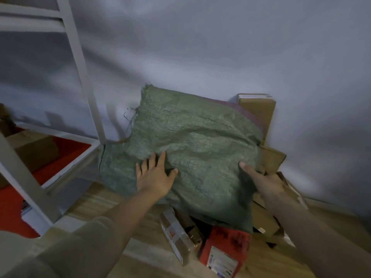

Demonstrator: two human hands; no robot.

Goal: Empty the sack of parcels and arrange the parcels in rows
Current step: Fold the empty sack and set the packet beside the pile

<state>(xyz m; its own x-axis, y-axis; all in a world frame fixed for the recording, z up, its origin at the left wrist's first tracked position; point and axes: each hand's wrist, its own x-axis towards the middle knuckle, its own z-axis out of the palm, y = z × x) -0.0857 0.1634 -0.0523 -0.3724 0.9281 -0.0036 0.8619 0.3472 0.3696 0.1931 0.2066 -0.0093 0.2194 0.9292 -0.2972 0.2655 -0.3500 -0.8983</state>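
A bulging green woven sack (192, 141) leans against the wall on the floor, its frayed end up at the left. My left hand (154, 175) lies flat on the sack's lower left face, fingers spread. My right hand (259, 177) holds the sack's right edge, thumb on the front and fingers hidden behind it. Below the sack's bottom edge lie parcels: a taped brown box (176, 231) and a red box with a white label (224, 249). More brown cardboard parcels (269, 157) sit to the right, partly hidden by my right arm.
A tall cardboard box (259, 109) stands against the wall behind the sack. A white metal shelf frame (80, 73) rises at the left, with a red surface (12, 199) and a brown box (34, 149) under it. Wooden floor (104, 199) runs in front.
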